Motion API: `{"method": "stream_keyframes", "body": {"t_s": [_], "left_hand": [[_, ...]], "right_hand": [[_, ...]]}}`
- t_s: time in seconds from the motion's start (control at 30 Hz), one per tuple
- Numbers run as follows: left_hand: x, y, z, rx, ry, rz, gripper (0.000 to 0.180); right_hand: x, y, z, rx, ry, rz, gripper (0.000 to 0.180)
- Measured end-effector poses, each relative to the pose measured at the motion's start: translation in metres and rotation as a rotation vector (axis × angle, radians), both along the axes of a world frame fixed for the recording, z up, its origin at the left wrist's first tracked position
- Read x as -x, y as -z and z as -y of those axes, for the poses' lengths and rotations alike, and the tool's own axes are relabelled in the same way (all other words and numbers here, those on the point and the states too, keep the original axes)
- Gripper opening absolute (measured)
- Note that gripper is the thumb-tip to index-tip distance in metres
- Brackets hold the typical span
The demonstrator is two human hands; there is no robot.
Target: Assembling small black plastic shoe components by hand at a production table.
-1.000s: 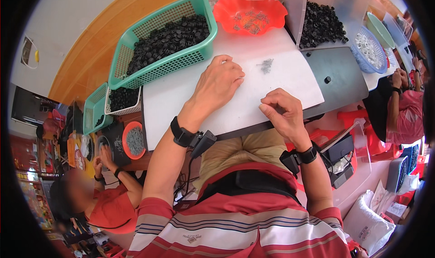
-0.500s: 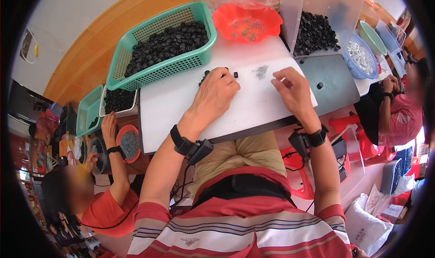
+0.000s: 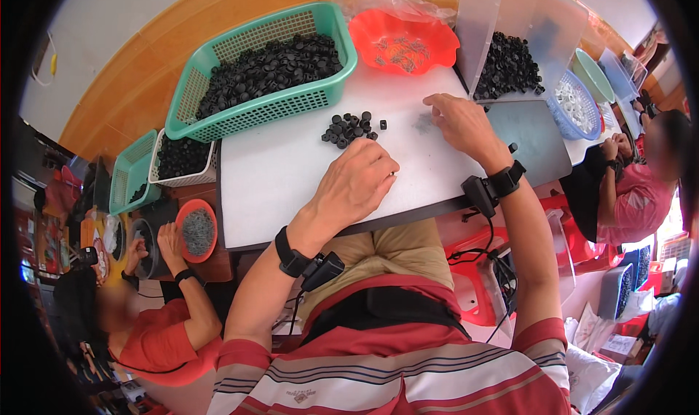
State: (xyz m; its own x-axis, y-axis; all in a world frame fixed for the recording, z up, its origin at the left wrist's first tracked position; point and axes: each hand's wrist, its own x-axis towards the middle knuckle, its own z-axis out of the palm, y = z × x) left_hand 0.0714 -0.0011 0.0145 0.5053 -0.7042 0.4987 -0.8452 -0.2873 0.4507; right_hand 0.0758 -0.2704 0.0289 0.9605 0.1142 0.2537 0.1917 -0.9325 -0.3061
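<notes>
Your left hand (image 3: 357, 178) is low over the white table (image 3: 269, 175), knuckles up and fingers curled under. Its grip is hidden beneath – I cannot tell how narrow it is or what it holds, though a tiny pale speck shows at the fingertips. Just beyond that hand lies a loose cluster of black parts (image 3: 349, 129), small and round, with one more piece just off its right side.

Your right hand (image 3: 437, 108) reaches in from the right over a small grey heap of pins (image 3: 422, 126), right of the black parts. Its grip is narrow, thumb and forefinger a little apart; whether they touch the pins, I cannot tell. Black straps circle both your wrists.

Along the far side, from left to right, stand a green basket (image 3: 284, 105) full of black pieces, a wavy red bowl (image 3: 445, 40) with more pins, and a clear bin (image 3: 482, 29) heaped with black pieces. A grey board (image 3: 542, 142) extends to the right – past it is a blue basket (image 3: 562, 116) of white pieces. At left, a white basket (image 3: 200, 175) holds black pieces, near a red tub (image 3: 198, 258) of grey pieces. One co-worker (image 3: 164, 335) sits at left, another (image 3: 641, 196) at right.
</notes>
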Motion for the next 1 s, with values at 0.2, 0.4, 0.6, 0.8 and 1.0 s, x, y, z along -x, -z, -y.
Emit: {"method": "stream_keyframes", "body": {"t_s": [0.2,0.4,0.6,0.8,1.0], "left_hand": [[0.005,0.005,-0.003,0.047,-0.012,-0.063,0.014],[0.006,0.01,-0.009,0.115,-0.074,-0.094,0.019],[0.01,0.007,-0.013,0.145,-0.127,-0.413,0.017],[0.009,0.018,-0.015,0.361,-0.014,-0.763,0.013],[0.01,0.024,-0.016,0.586,0.057,-1.165,0.017]], "right_hand": [[0.001,0.008,0.006,0.083,-0.017,-0.026,0.026],[0.025,0.005,0.003,0.012,-0.085,0.122,0.019],[0.057,0.003,-0.025,-0.35,-0.086,0.152,0.015],[0.076,0.019,-0.071,-1.161,-0.045,-0.087,0.012],[0.078,0.035,-0.095,-1.225,-0.155,0.007,0.013]]}}
